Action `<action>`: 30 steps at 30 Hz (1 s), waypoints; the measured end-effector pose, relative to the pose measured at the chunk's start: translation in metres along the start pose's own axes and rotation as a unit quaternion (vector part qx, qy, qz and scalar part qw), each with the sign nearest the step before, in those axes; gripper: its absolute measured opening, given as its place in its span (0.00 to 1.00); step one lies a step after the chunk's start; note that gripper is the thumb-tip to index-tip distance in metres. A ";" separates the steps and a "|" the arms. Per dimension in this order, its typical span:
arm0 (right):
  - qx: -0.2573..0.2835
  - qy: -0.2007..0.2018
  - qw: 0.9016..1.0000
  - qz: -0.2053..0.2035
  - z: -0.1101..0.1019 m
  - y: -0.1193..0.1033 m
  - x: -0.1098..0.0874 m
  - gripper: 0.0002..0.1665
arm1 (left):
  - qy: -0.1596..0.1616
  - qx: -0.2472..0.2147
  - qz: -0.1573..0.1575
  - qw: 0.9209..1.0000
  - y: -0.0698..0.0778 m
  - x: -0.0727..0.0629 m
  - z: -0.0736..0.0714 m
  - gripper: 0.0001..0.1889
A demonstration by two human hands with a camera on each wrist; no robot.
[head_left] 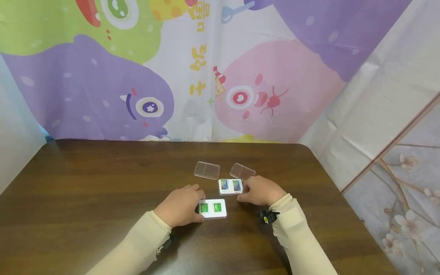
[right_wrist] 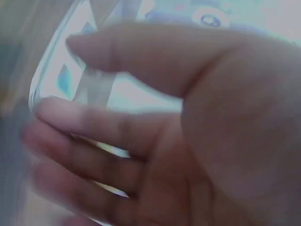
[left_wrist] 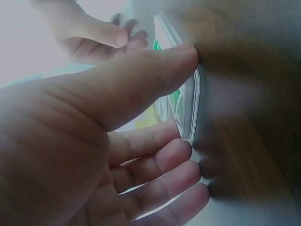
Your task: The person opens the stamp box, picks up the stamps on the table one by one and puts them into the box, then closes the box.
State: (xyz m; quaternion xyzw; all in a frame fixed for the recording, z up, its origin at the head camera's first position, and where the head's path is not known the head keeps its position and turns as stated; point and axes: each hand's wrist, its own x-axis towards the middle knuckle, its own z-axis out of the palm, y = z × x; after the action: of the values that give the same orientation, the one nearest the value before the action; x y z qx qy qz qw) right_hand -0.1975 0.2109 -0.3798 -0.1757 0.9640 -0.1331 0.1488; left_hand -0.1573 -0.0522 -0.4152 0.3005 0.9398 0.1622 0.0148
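My left hand [head_left: 182, 205] grips the left end of a flat rectangular case [head_left: 222, 209], thumb at its near edge and fingers at its far edge. Two green pictures show on the case's white face. In the left wrist view, its clear rim [left_wrist: 195, 101] runs between thumb and fingertips. Just behind lies a similar white case [head_left: 230, 186] with two blue pictures. At that one's right end is my right hand [head_left: 262, 190], thumb and fingers apart. The right wrist view, blurred, shows that case [right_wrist: 59, 77] beyond the thumb and index finger; contact is hard to judge.
Two clear plastic covers lie farther back on the brown wooden table [head_left: 103, 183]: a left cover [head_left: 207, 170] and a right cover [head_left: 242, 172], close to my right hand. A cartoon-printed curtain [head_left: 192, 114] hangs along the table's back edge.
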 end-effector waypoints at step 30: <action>-0.017 0.107 0.992 0.064 0.025 0.047 0.033 0.43 | -0.004 0.007 -0.004 1.000 0.001 0.000 0.002 0.23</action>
State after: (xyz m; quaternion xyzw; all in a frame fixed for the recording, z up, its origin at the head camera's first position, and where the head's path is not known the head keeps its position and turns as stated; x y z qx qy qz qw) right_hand -0.2327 0.2355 -0.4251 -0.1013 0.9857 -0.1250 0.0499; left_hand -0.1561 -0.0508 -0.4164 0.2977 0.9420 0.1540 0.0171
